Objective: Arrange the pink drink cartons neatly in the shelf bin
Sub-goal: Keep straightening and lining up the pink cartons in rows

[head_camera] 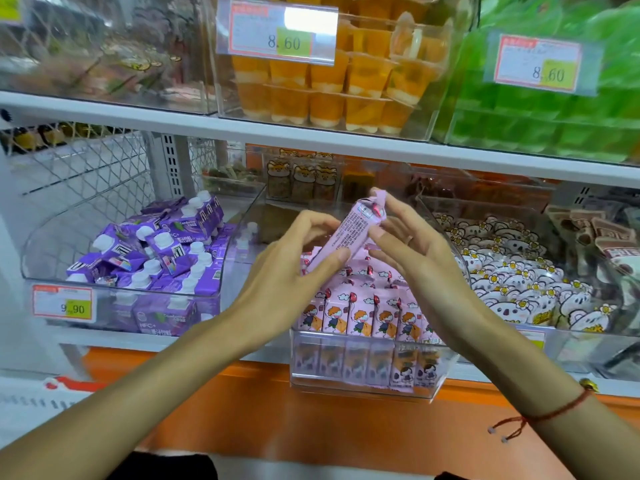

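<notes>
A clear plastic shelf bin (pixel 363 386) in the middle of the shelf holds several pink drink cartons (pixel 356 317) with a cartoon child print; the front row stands upright, those behind lie looser. One pink carton (pixel 353 230) is lifted above the bin, tilted, its printed side facing me. My left hand (pixel 294 268) pinches its lower end between thumb and fingers. My right hand (pixel 405 244) holds its upper end with curled fingers.
A bin of purple cartons with white caps (pixel 156 251) sits to the left, a bin of koala-print packs (pixel 519 282) to the right. Above are orange jelly cups (pixel 329 95) and green packs (pixel 554 126). An orange ledge (pixel 311 427) runs below the shelf.
</notes>
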Action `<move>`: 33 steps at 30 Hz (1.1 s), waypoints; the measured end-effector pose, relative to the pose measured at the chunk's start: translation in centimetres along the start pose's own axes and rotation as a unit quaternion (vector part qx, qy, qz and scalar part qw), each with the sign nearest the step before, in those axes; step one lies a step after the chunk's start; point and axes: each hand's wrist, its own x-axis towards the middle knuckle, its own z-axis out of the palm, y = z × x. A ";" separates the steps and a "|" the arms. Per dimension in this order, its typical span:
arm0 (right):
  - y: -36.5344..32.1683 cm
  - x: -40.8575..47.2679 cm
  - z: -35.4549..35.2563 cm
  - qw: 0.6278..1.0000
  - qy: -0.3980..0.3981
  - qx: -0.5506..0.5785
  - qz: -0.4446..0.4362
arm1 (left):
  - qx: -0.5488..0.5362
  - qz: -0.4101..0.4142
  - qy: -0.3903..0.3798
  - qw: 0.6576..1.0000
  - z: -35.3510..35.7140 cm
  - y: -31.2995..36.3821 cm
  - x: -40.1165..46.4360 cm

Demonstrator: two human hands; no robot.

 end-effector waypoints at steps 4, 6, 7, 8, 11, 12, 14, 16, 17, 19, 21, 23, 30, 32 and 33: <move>0.3 -0.2 0.1 0.997 0.046 -0.036 -0.042 | 0.057 0.013 0.039 0.998 -0.4 -0.3 -0.1; 0.9 0.2 0.1 0.993 0.113 -0.021 -0.039 | 0.074 0.011 0.088 0.993 -0.8 -0.8 0.1; 1.2 0.5 0.1 0.989 0.147 -0.010 -0.026 | 0.079 0.003 0.105 0.991 -1.0 -1.1 0.1; 1.6 0.9 0.1 0.984 0.178 -0.002 -0.010 | 0.085 -0.013 0.112 0.990 -1.1 -1.5 0.0; 2.7 3.1 0.2 0.972 0.231 -0.043 0.018 | 0.088 -0.108 0.078 0.987 -0.7 -2.9 -0.6; 3.0 4.0 0.3 0.970 0.232 -0.067 0.022 | 0.076 -0.141 0.058 0.985 -0.5 -3.3 -0.7; 3.6 6.1 0.5 0.967 0.223 -0.120 0.029 | 0.037 -0.176 0.034 0.983 -0.1 -3.9 -0.9; 4.2 8.1 0.6 0.961 0.214 -0.172 0.017 | 0.025 -0.178 0.028 0.983 0.0 -4.2 -0.9; 4.5 9.1 0.6 0.960 0.206 -0.191 0.003 | 0.025 -0.176 0.026 0.984 0.0 -4.3 -0.9; 5.4 10.8 0.5 0.954 0.173 -0.243 -0.018 | 0.022 -0.174 0.024 0.984 -0.1 -4.4 -0.8; 6.1 12.1 0.3 0.938 0.129 -0.320 -0.027 | 0.017 -0.178 0.024 0.984 -0.2 -4.5 -0.7; 6.5 13.3 0.2 0.928 0.089 -0.361 -0.027 | 0.014 -0.180 0.027 0.983 -0.2 -4.5 -0.7; 7.5 14.6 0.5 0.869 0.003 -0.491 -0.058 | -0.004 -0.182 0.024 0.983 -0.4 -4.2 -0.7; 8.4 14.6 1.3 0.858 0.003 -0.511 -0.057 | -0.014 -0.187 0.025 0.982 -0.5 -4.0 -0.9; 8.6 14.9 1.5 0.851 0.003 -0.523 -0.040 | -0.019 -0.189 0.026 0.981 -0.5 -3.9 -0.9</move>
